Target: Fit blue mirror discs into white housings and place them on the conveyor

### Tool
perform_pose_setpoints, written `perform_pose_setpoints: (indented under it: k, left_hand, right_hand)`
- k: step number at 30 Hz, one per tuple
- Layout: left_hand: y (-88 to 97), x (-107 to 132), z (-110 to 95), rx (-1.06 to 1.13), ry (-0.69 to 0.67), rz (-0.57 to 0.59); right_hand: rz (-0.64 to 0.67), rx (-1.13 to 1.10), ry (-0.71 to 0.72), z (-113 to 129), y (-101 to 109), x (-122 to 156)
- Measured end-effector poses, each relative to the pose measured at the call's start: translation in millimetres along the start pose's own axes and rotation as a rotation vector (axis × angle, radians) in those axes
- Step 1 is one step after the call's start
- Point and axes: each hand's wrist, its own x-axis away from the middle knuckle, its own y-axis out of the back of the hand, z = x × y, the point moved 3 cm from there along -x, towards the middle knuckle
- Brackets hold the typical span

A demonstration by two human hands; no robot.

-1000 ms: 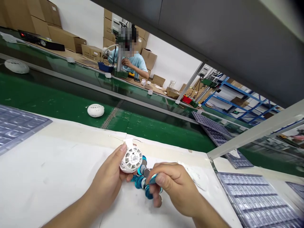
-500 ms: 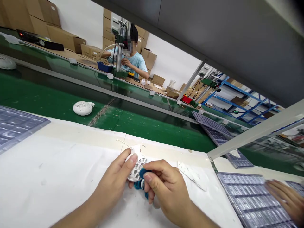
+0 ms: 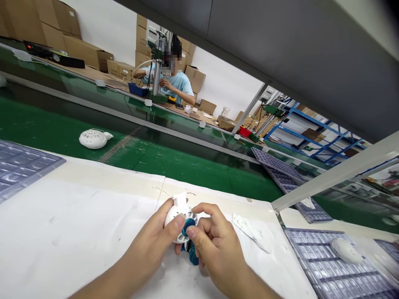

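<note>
My left hand (image 3: 156, 232) is closed around a small round white plastic housing (image 3: 171, 216) with a slotted face and a thin wire at its top. Against that slotted face lies a teal disc (image 3: 188, 227), with my right thumb at its edge. My right hand (image 3: 218, 245) has its index finger raised and bent near the housing's rim. More teal discs (image 3: 193, 255) are tucked under its curled fingers, partly hidden. Both hands are above the white tabletop (image 3: 77, 220).
A similar white housing (image 3: 93, 139) rides on the green conveyor belt (image 3: 162, 153). Another white housing (image 3: 346, 250) rests on a clear compartment tray (image 3: 330, 265) at right. A second tray (image 3: 25, 168) lies left. Beyond the belt, a person (image 3: 181, 85) works at a press.
The teal disc has gone from my right fingertips onto the housing's face, and my index finger has lifted. The belt's housing moved left. Another person's hand left the right tray, where a housing now shows.
</note>
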Motion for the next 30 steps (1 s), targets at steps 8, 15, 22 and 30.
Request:
perform_pose_setpoints:
  k: [8,15,22,30]
  left_hand:
    - [-1.2,4.0,8.9,0.18,0.014,0.168]
    - [-4.8,13.5,6.8,0.124,0.146,0.245]
    - [-3.3,19.2,6.8,0.105,0.184,0.136]
    - [-0.5,23.4,23.7,0.202,0.176,0.087]
  right_hand:
    - [0.222,-0.417,-0.048,2.3,-11.9,-1.1]
    - [0.243,-0.611,-0.143,-13.4,-23.3,6.7]
    - [0.244,-0.635,-0.151,0.8,-23.1,6.2]
    - [0.155,-0.559,-0.065,0.9,-29.4,10.5]
